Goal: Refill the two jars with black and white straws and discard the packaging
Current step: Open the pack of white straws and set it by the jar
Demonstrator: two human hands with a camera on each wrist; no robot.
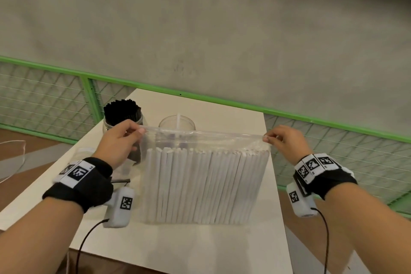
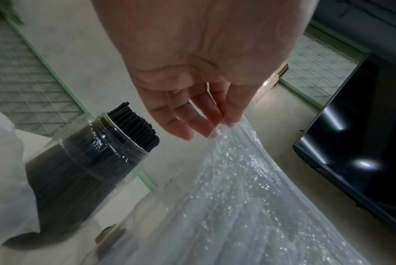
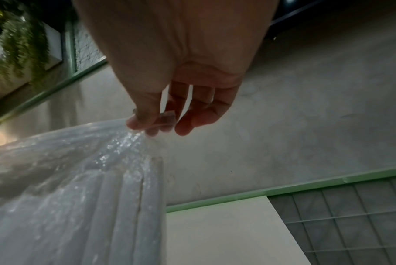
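A clear plastic bag packed with white straws stands upright on the white table. My left hand pinches the bag's top left corner. My right hand pinches the top right corner, and the top edge is stretched taut between the two. Behind the bag stands a jar full of black straws, also seen in the left wrist view. Next to it is a clear jar holding one white straw, partly hidden by the bag.
A crumpled clear wrapper lies on the table under my left wrist. A green-framed wire fence runs behind and beside the table, with a grey wall above. A dark screen shows in the left wrist view.
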